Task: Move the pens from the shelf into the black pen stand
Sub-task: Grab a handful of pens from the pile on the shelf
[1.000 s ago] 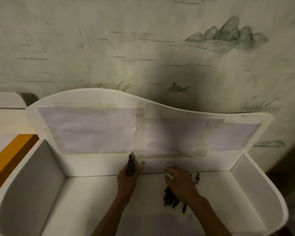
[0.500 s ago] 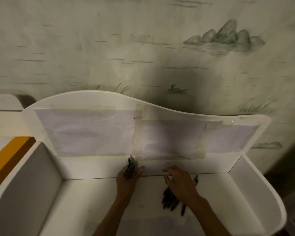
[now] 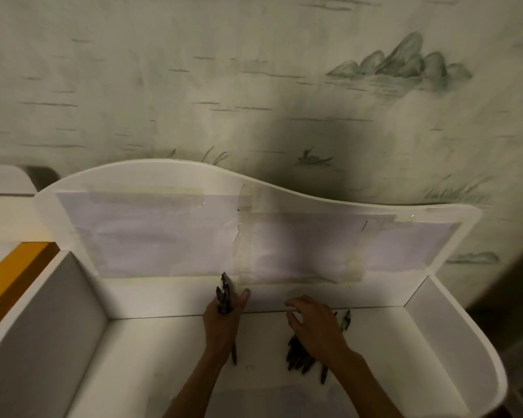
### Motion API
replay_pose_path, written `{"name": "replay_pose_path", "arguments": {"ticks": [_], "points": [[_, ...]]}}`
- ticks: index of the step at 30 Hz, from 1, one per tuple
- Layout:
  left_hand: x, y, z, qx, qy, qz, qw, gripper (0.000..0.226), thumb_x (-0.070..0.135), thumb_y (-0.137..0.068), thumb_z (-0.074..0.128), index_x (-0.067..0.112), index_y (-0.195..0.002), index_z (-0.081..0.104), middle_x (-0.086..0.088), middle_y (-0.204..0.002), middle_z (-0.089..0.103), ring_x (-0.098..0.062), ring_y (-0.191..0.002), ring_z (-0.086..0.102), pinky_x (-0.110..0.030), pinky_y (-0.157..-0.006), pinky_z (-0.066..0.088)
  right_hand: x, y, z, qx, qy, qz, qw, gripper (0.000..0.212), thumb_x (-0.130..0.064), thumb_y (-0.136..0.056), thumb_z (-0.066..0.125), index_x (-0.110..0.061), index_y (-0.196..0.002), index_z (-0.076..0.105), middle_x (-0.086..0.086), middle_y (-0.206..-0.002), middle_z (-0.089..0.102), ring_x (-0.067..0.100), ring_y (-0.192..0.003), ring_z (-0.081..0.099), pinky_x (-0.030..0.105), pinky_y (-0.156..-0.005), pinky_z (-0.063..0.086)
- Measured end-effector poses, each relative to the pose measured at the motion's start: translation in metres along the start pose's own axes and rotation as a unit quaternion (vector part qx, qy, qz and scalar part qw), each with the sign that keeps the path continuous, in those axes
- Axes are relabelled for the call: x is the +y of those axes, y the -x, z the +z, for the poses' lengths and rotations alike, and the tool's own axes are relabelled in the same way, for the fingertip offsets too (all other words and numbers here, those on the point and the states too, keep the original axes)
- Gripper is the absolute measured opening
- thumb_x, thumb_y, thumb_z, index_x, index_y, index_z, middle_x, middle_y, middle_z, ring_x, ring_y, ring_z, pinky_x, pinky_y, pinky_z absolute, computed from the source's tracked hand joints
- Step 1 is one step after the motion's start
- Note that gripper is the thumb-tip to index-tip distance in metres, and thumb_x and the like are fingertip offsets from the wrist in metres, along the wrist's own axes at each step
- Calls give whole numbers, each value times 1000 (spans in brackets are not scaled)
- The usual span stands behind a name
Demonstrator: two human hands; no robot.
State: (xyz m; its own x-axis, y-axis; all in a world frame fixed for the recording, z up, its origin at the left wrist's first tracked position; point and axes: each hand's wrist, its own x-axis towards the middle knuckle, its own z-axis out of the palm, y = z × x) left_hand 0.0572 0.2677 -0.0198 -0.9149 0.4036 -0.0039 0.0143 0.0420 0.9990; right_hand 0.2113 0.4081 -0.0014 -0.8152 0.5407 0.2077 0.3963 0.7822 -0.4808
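White shelf [image 3: 429, 357], walled on three sides, carries loose dark pens [image 3: 299, 356] under and just beside right hand [image 3: 317, 330], whose grip is slack, fingers apart, on nothing. Left hand [image 3: 222, 324] grip clamped on bundle of pens [image 3: 223, 297], tips up. Black pen stand not in view. Risk: bundle slips if more are added; dim light, pens overlap, so one could be missed.

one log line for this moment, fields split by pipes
left hand: grips bunch of pens | right hand: over loose pens on shelf, grip unclear | pen stand: not in view
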Motion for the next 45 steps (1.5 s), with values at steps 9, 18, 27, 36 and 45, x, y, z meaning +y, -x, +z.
{"name": "replay_pose_path", "arguments": {"ticks": [9, 18, 27, 36, 45], "points": [[25, -9, 6, 25, 54, 34, 998, 41, 26, -77, 85, -1, -68, 55, -9, -58, 55, -18, -54, 49, -36, -53, 45, 6, 0, 3, 18, -19, -7, 1000, 27, -32, -99, 52, -25, -121, 65, -7, -117, 65, 6, -98, 60, 25, -89, 49], [4, -2, -1, -31, -6, 58, 998, 30, 24, -71, 90, 15, -73, 61, 7, -62, 60, -11, -57, 53, -24, -53, 46, -2, 1, 2, 11, -17, -5, 1000, 28, -32, -100, 50, -23, -121, 65, -8, -117, 63, 3, -98, 58, 14, -83, 42], [-32, 3, -10, -28, -157, -8, 987, 23, 26, -77, 84, 18, -94, 71, 4, -83, 69, -15, -78, 64, -31, -68, 48, -1, 1, -3, 7, -11, -4, 1000, 27, -32, -100, 50, -22, -120, 65, -7, -115, 64, 1, -96, 56, 12, -81, 40], [-31, -2, -10, -21, -121, -74, 990, 18, 16, -82, 79, 18, -72, 64, -5, -74, 67, -24, -71, 61, -34, -64, 46, -8, 2, -7, 6, -8, -3, 1000, 26, -33, -100, 50, -23, -118, 66, -7, -113, 64, 5, -96, 59, 20, -83, 45], [2, 12, -12, -68, -137, -36, 988, 37, 32, -80, 82, 3, -77, 59, -11, -54, 64, -16, -39, 57, -25, -44, 50, -26, -3, -19, -10, -34, -22, 999, 27, -29, -100, 51, -22, -121, 65, -4, -114, 65, 9, -97, 62, 24, -85, 50]]}}
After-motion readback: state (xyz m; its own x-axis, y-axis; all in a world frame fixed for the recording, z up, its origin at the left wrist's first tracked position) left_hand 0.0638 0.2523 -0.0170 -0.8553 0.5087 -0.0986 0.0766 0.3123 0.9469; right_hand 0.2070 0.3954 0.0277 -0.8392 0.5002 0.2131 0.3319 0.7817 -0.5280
